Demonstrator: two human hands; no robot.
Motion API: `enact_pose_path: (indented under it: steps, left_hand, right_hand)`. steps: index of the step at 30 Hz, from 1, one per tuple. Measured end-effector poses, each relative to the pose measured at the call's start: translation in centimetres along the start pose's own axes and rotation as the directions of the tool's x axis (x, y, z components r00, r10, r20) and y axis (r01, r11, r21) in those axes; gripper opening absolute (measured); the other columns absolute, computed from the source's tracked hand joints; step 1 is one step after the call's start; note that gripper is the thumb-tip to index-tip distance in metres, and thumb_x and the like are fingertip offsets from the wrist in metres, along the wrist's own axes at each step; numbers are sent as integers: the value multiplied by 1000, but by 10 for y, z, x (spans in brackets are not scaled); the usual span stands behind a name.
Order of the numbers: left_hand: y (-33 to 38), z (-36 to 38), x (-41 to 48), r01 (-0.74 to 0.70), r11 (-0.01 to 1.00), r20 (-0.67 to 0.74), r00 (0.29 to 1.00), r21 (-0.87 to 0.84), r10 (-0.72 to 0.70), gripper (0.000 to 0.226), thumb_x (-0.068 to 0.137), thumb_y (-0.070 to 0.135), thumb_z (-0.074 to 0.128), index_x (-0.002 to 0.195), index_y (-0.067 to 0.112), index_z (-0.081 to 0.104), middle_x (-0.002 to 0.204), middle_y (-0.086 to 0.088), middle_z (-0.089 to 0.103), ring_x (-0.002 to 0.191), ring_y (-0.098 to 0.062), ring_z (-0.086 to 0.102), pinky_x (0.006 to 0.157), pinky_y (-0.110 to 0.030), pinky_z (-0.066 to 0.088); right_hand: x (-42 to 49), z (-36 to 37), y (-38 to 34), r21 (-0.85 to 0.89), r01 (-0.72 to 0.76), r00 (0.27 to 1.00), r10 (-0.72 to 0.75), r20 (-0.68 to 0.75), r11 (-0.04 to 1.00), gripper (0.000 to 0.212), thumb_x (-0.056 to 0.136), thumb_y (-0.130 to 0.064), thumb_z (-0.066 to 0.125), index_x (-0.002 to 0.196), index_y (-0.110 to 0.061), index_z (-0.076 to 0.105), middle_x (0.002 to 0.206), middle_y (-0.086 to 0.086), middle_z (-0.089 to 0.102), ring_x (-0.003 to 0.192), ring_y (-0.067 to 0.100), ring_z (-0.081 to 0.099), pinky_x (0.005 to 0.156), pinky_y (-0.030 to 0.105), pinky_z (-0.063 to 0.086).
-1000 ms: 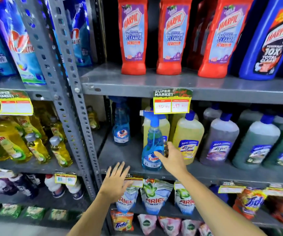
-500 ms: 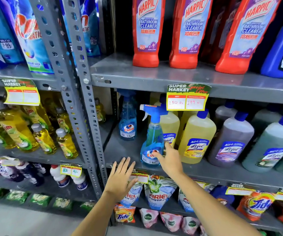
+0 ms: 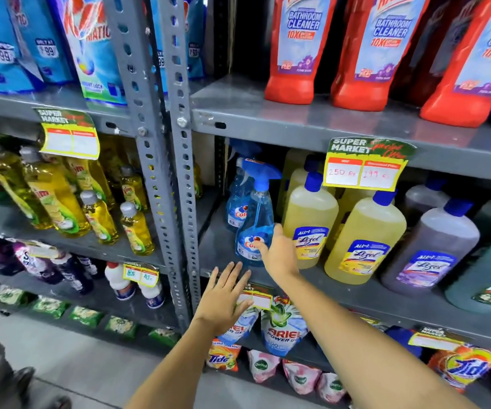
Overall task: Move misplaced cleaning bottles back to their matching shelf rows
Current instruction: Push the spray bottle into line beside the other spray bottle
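Note:
A blue Colin spray bottle [image 3: 255, 222] with a blue trigger head stands at the left end of the middle shelf [image 3: 215, 252]. My right hand [image 3: 278, 255] holds its lower right side, thumb across the label and fingers behind. A second spray bottle [image 3: 235, 206] of the same kind stands just behind and to its left. Right beside my hand are yellow Lizol bottles [image 3: 309, 222] with blue caps. My left hand [image 3: 223, 301] hovers in front of the shelf edge below, fingers spread and holding nothing.
Purple-grey Lizol bottles [image 3: 433, 252] and greenish ones fill the shelf to the right. Red Harpic bottles [image 3: 297, 54] stand on the shelf above, and a price tag [image 3: 365, 169] hangs from its edge. A perforated metal upright [image 3: 179, 178] bounds the bay on the left, with yellow Vim bottles [image 3: 99, 219] beyond.
My right hand has shifted the front spray bottle leftward, from in front of the yellow Lizol bottles to beside the other spray bottle. The view has moved closer and my left hand has stayed open.

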State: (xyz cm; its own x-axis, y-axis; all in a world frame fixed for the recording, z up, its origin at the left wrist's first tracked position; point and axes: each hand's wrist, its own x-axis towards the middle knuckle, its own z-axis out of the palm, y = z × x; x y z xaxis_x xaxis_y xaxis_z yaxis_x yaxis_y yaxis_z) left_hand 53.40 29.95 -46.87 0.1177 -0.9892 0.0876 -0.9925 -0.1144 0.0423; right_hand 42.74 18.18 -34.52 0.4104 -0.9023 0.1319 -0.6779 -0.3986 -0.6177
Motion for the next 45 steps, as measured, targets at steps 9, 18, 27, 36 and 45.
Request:
enact_pose_path:
  steps: [9, 18, 27, 36, 45]
  left_hand:
    - [1, 3, 0, 4, 1000, -35, 999, 6, -4, 64, 100, 56, 20, 150, 18, 32, 154, -9, 33, 143, -26, 25, 110, -49, 14]
    - [2, 2, -1, 16, 1000, -12, 1000, 10, -16, 65, 100, 56, 12, 150, 18, 29, 154, -9, 34, 143, -27, 26, 111, -50, 12]
    - [0, 1, 0, 19, 1000, -11, 1000, 17, -19, 65, 100, 56, 11, 151, 19, 28, 155, -8, 32, 144, -26, 24, 112, -49, 11]
    - [0, 3, 0, 26, 999, -9, 1000, 29, -26, 63, 100, 56, 22, 152, 20, 22, 157, -7, 26, 145, -25, 18, 112, -48, 10]
    - [2, 1, 0, 18, 1000, -18, 1000, -18, -19, 68, 99, 61, 13, 153, 21, 21, 159, -8, 20, 147, -26, 14, 113, -49, 6]
  right_hand:
    - [22, 8, -6, 4, 59, 995, -59, 84, 998, 47, 91, -30, 66, 127, -9, 44, 124, 14, 65, 110, 31, 64, 82, 36, 53]
    - [31, 14, -17, 122, 52, 991, -66, 119, 991, 46, 87, -28, 72, 117, -11, 42, 124, 14, 65, 112, 32, 64, 88, 41, 56]
    - [36, 17, -14, 142, 38, 988, -59, 143, 989, 47, 85, -27, 73, 118, -13, 42, 125, 11, 66, 114, 29, 65, 88, 38, 56]
    - [60, 2, -23, 255, -4, 951, -75, 299, 967, 78, 63, -18, 90, 131, -16, 51, 128, 5, 66, 118, 23, 62, 102, 42, 50]
    - [63, 13, -28, 253, 25, 966, -88, 241, 967, 66, 73, -19, 84, 131, -18, 52, 126, 7, 67, 115, 25, 63, 100, 43, 51]
